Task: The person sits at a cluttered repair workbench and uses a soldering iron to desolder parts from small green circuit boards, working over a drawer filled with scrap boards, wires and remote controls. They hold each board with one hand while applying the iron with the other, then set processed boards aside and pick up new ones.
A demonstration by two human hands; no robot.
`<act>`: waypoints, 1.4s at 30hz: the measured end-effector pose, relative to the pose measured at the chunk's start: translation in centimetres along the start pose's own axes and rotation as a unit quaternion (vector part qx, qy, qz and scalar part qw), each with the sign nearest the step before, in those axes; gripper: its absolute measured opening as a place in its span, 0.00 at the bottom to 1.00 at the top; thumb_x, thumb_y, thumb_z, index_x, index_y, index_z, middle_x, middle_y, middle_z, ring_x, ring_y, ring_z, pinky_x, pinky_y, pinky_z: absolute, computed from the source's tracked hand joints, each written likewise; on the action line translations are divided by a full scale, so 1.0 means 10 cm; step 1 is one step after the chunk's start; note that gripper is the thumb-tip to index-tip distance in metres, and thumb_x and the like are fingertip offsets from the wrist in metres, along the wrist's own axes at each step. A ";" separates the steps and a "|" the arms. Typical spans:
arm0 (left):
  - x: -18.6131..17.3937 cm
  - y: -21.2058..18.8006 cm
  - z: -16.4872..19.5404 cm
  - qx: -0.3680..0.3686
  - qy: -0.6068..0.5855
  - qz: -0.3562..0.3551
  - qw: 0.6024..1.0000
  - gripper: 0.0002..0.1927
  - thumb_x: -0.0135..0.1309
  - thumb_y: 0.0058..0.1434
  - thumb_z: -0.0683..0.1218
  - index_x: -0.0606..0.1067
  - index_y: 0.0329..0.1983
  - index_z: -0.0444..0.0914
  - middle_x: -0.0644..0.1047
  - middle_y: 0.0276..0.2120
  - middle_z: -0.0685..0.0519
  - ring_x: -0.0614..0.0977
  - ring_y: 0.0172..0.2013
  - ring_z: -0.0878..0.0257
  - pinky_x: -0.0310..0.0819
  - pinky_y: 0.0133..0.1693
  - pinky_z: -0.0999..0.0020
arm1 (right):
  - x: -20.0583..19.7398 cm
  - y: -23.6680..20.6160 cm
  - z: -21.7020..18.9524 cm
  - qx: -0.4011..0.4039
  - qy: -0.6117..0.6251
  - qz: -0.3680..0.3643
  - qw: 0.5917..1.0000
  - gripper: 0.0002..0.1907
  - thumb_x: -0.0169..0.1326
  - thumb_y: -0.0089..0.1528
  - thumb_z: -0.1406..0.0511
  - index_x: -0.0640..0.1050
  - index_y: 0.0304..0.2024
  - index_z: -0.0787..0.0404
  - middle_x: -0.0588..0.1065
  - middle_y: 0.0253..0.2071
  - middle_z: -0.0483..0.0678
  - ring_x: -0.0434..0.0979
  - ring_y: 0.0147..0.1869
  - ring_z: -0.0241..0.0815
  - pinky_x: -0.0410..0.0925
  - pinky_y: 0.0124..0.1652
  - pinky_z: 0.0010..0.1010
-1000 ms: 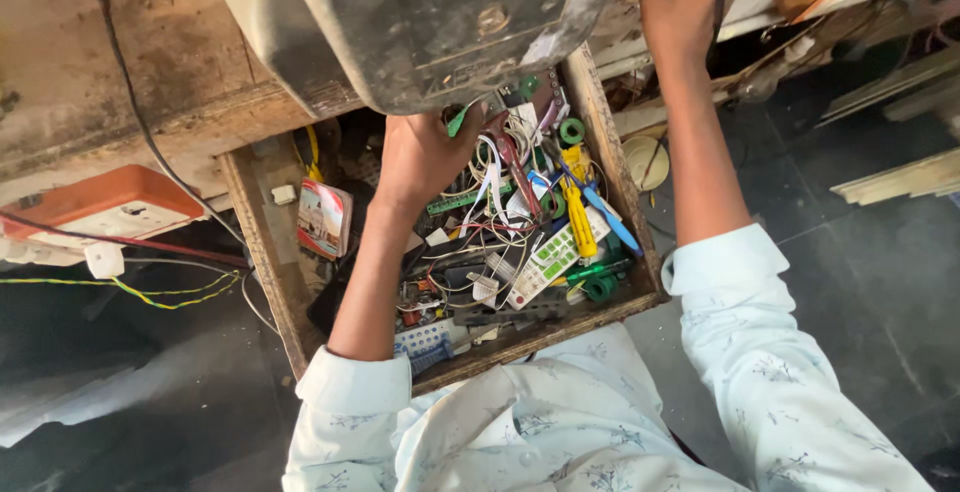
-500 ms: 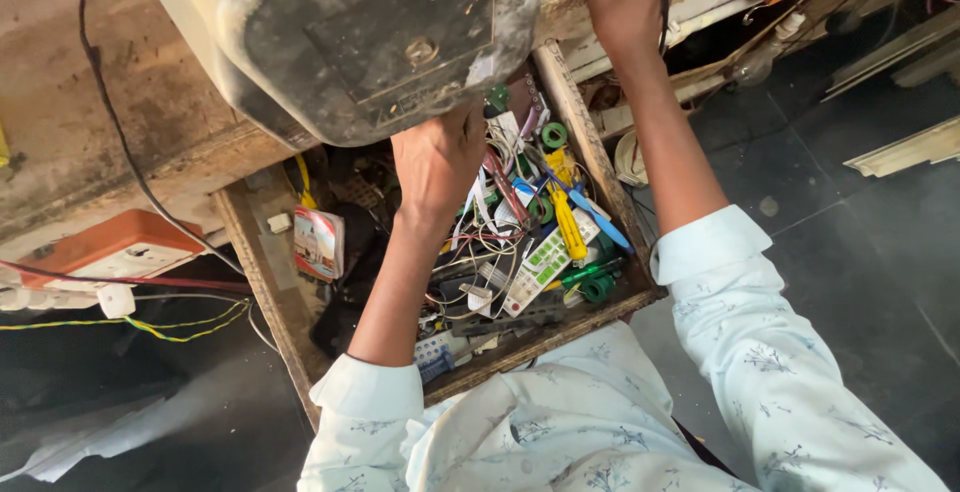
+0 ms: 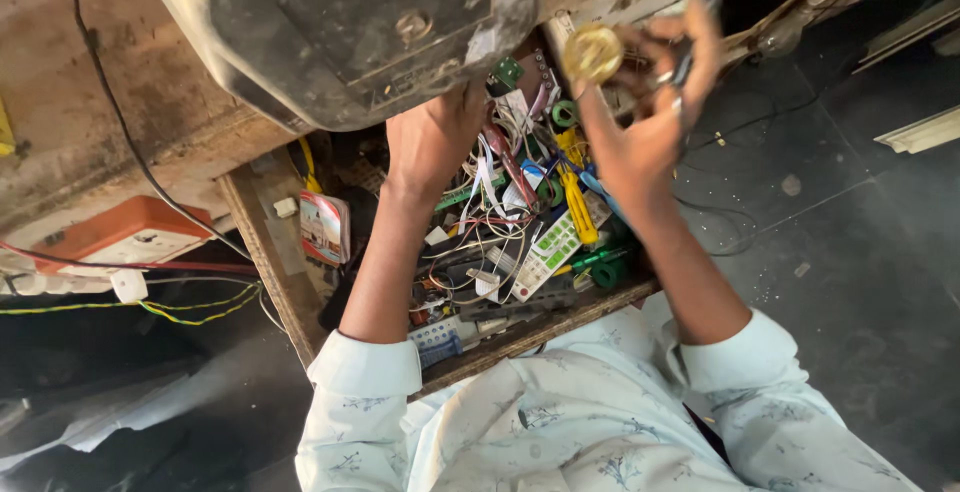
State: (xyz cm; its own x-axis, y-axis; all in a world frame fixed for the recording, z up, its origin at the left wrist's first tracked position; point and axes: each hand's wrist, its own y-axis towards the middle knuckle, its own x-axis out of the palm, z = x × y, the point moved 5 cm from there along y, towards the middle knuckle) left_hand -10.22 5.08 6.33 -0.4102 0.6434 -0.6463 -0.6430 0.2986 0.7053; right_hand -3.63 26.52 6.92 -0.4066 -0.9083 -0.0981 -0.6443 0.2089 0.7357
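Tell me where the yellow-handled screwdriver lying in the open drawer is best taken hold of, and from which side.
Probably at the yellow handle, from above. The yellow-handled screwdriver lies on top of the wire clutter in the drawer, handle fully exposed, and its ridged shape suits a pinch grip across its width. The left hand is nearest; the right hand already holds a round brass part.

1. Round brass-coloured fitting (image 3: 592,53): shiny, disc-like, blurred; raised above the open drawer, gripped at the fingertips of the right hand (image 3: 640,132).
2. Slim dark tool (image 3: 700,12): held upright in the same hand; tip blurred.
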 end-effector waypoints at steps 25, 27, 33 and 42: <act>-0.11 0.12 0.13 -0.123 -0.174 0.112 0.971 0.09 0.63 0.60 0.40 0.80 0.44 0.36 0.82 0.34 0.47 0.83 0.31 0.54 0.76 0.34 0.61 | 0.56 0.01 -0.28 -0.070 -0.081 -0.056 0.993 0.46 0.63 0.66 0.82 0.50 0.76 0.57 0.55 0.65 0.54 0.70 0.70 0.48 0.79 0.55 0.28; -0.13 0.12 0.13 -0.108 -0.173 0.119 0.972 0.10 0.63 0.60 0.40 0.79 0.44 0.36 0.81 0.35 0.47 0.83 0.32 0.54 0.76 0.34 0.61 | 0.56 0.01 -0.26 -0.068 -0.081 -0.055 0.993 0.47 0.63 0.66 0.82 0.50 0.76 0.58 0.54 0.65 0.55 0.70 0.71 0.48 0.79 0.55 0.29; -0.06 0.10 0.07 -0.135 -0.159 0.097 0.973 0.09 0.64 0.58 0.41 0.80 0.43 0.36 0.81 0.32 0.46 0.82 0.28 0.51 0.76 0.33 0.58 | 0.56 0.01 -0.25 -0.071 -0.083 -0.057 0.992 0.47 0.64 0.66 0.82 0.50 0.76 0.58 0.54 0.65 0.56 0.69 0.71 0.49 0.79 0.56 0.29; -0.13 0.11 0.12 -0.078 -0.158 0.131 0.976 0.11 0.62 0.60 0.41 0.79 0.46 0.37 0.81 0.37 0.45 0.83 0.35 0.48 0.77 0.37 0.57 | 0.59 0.06 -0.24 -0.061 -0.079 -0.043 0.994 0.48 0.64 0.64 0.83 0.51 0.75 0.58 0.55 0.65 0.55 0.69 0.70 0.49 0.79 0.55 0.29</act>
State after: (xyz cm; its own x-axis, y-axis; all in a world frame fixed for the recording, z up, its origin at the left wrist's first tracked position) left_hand -9.60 5.47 8.27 -0.3693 0.8758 -0.3108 -0.6439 0.0000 0.7651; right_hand -4.86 20.37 8.39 -0.4566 -0.8504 -0.2614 -0.6011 0.0783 0.7954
